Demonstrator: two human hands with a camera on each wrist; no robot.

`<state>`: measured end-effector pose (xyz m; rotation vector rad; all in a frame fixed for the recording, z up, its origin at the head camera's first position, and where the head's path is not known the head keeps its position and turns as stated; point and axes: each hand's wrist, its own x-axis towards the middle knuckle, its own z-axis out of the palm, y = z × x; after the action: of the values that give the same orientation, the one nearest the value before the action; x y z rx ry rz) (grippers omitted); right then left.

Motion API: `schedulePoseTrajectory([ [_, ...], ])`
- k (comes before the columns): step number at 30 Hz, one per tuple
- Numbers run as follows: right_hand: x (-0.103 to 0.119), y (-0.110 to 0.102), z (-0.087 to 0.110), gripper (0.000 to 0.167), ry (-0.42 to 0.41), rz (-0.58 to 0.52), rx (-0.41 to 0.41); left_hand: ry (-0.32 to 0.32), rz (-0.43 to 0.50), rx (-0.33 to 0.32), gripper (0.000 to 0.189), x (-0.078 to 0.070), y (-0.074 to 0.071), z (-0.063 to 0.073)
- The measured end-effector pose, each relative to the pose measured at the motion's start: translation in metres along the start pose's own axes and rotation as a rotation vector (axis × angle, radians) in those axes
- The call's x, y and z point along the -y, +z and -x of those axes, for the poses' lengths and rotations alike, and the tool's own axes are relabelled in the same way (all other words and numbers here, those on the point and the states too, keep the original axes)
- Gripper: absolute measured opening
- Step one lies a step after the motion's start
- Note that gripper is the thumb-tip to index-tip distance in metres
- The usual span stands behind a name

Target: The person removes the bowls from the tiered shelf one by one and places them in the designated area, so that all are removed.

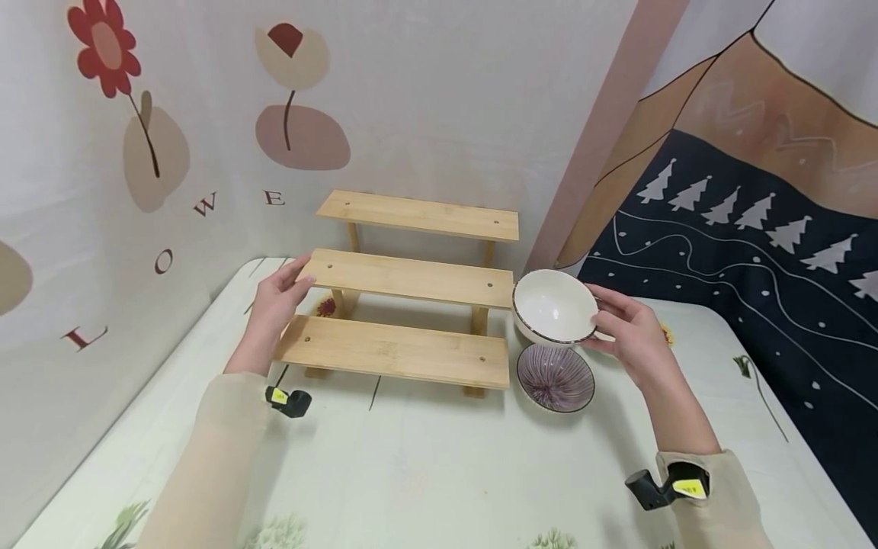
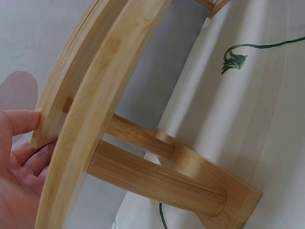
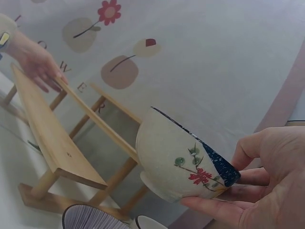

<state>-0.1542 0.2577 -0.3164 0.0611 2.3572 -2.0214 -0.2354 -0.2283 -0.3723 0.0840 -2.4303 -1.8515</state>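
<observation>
A three-tier wooden shelf stand [image 1: 405, 347] rises in steps on the table. My left hand [image 1: 277, 297] grips the left end of its middle board, with the thumb on one face and fingers on the other in the left wrist view. On the stand's right side, my right hand [image 1: 634, 335] holds a white bowl [image 1: 552, 305] by its right side, tilted and off the table. Red flowers and a dark blue patch decorate the bowl's outside [image 3: 186, 167]. Below it sits a purple-striped bowl [image 1: 555, 381] on the table.
Part of another white bowl [image 3: 150, 223] shows at the bottom edge of the right wrist view. A pale flower-printed cloth [image 1: 425, 457] covers the table. Printed hangings [image 1: 439, 99] stand close behind the shelf stand and along both sides.
</observation>
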Motion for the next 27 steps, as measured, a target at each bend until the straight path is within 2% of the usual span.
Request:
schedulePoseTrajectory([
  [7,-0.007,-0.009,0.004,0.06,-0.01,0.018,-0.01,-0.005,0.0,-0.004,0.057,0.001,0.0,0.0],
  [16,-0.014,-0.019,0.009,0.058,-0.037,-0.043,-0.012,-0.006,0.004,-0.01,0.056,0.001,0.0,-0.001],
  [27,-0.021,-0.03,0.013,0.062,-0.019,-0.001,-0.028,-0.007,-0.005,-0.019,0.056,0.001,0.001,-0.002],
])
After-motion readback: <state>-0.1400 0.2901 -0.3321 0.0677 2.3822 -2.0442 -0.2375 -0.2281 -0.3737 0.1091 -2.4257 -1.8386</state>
